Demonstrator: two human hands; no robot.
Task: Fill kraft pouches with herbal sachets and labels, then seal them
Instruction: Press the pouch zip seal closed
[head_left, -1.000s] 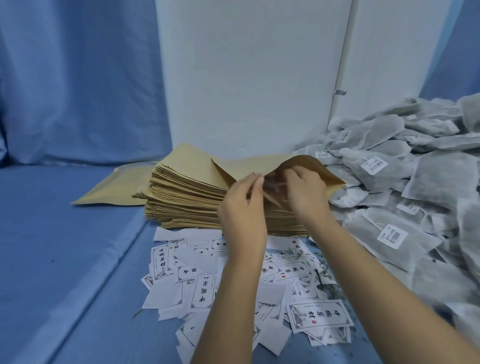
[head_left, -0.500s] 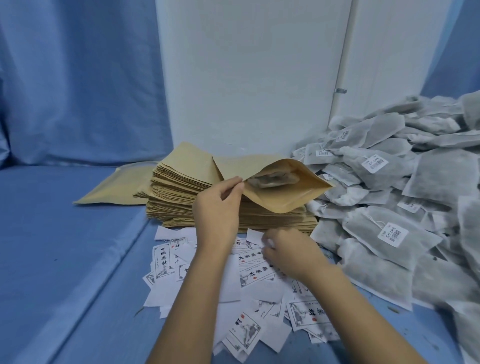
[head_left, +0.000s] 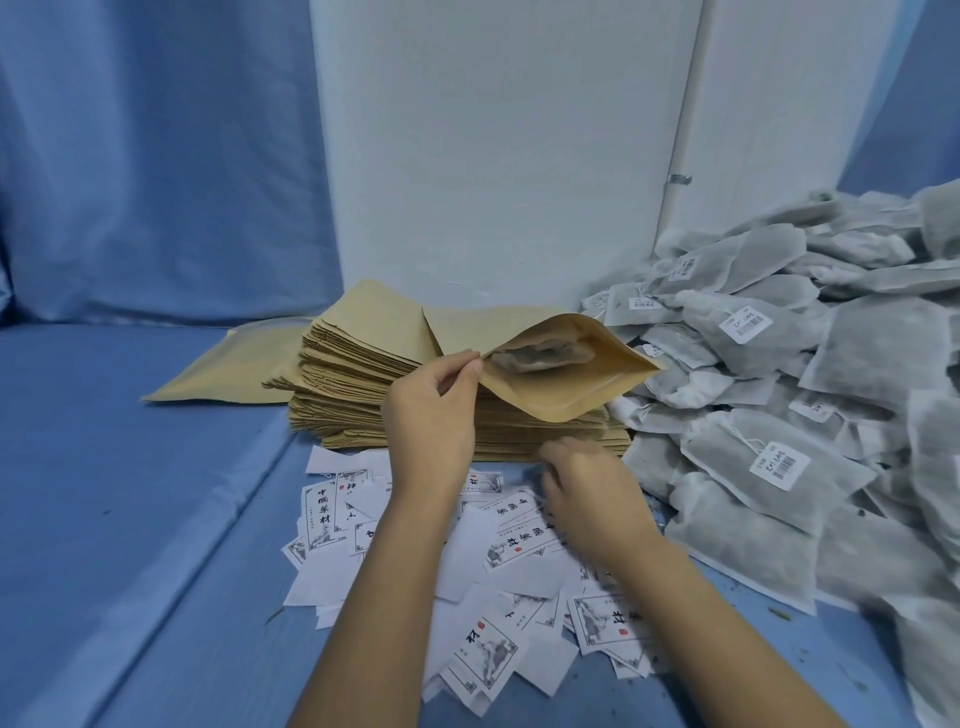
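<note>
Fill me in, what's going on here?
A person is hand-packing. The left hand pinches the mouth edge of an open kraft pouch, holding it up over the stack of flat pouches; a sachet sits inside it. The right hand is down on the loose labels in front, fingers blurred, so a grip on one can't be confirmed. The sachet heap lies to the right. The pouch is unsealed.

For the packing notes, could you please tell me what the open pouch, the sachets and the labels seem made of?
The open pouch, pinched by the left hand, looks like matte tan kraft paper, its inside smoother, possibly lined. The sachets seem grey fibrous non-woven fabric; contents show dimly through. The labels look like thin white printed paper.
</note>
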